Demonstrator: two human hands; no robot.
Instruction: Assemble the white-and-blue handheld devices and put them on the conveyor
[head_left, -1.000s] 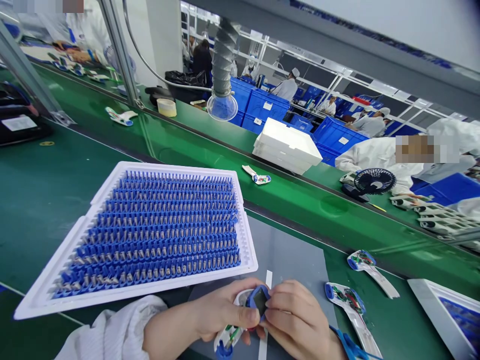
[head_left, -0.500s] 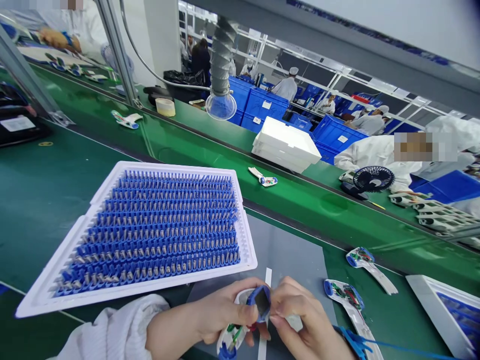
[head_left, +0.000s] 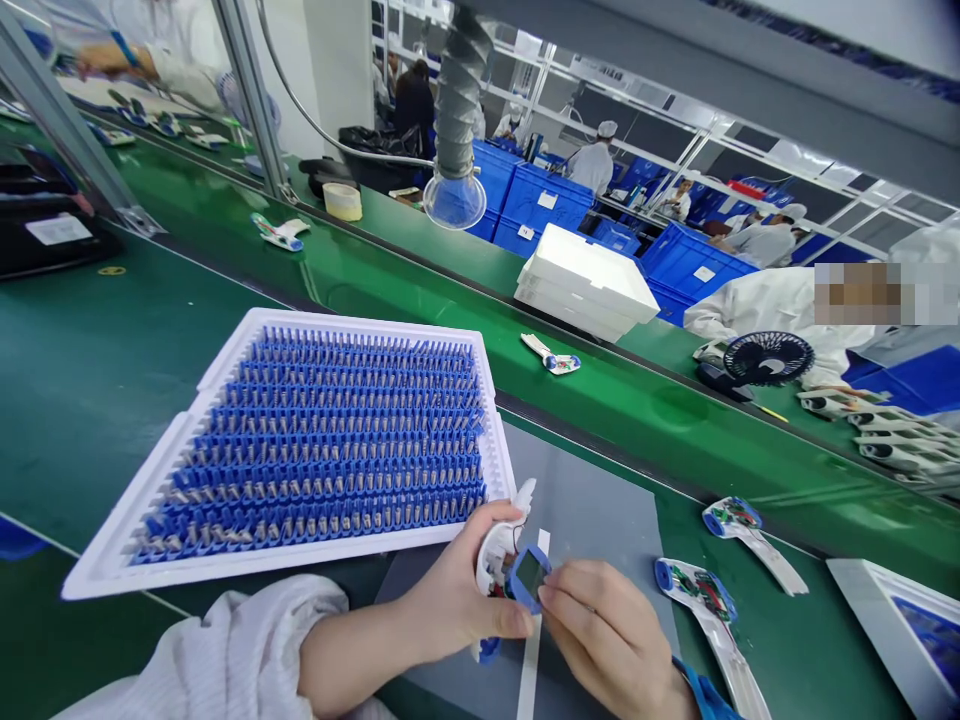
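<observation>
Two hands meet at the bottom of the view over a grey mat (head_left: 592, 510) on the green counter (head_left: 90, 360). The left hand (head_left: 457, 600) has its grip closed around a white plastic shell (head_left: 496, 548), thumb pressed along its lower edge, with the shell's narrow end pointing up. The right hand (head_left: 600, 635) pinches a small blue screen frame (head_left: 529, 576) between fingertips, holding it against the shell's face. Just to the left of the shell lies a white tray (head_left: 120, 570) packed with rows of small blue parts (head_left: 330, 440), its near corner close to the left hand. To the right of the hands, two open shells with circuit boards (head_left: 701, 600) lie flat on the counter near each other. Beyond the mat runs a green belt (head_left: 420, 290) carrying another shell (head_left: 551, 355), and across it people in white coats (head_left: 757, 305) sit beside blue crates (head_left: 540, 205).
</observation>
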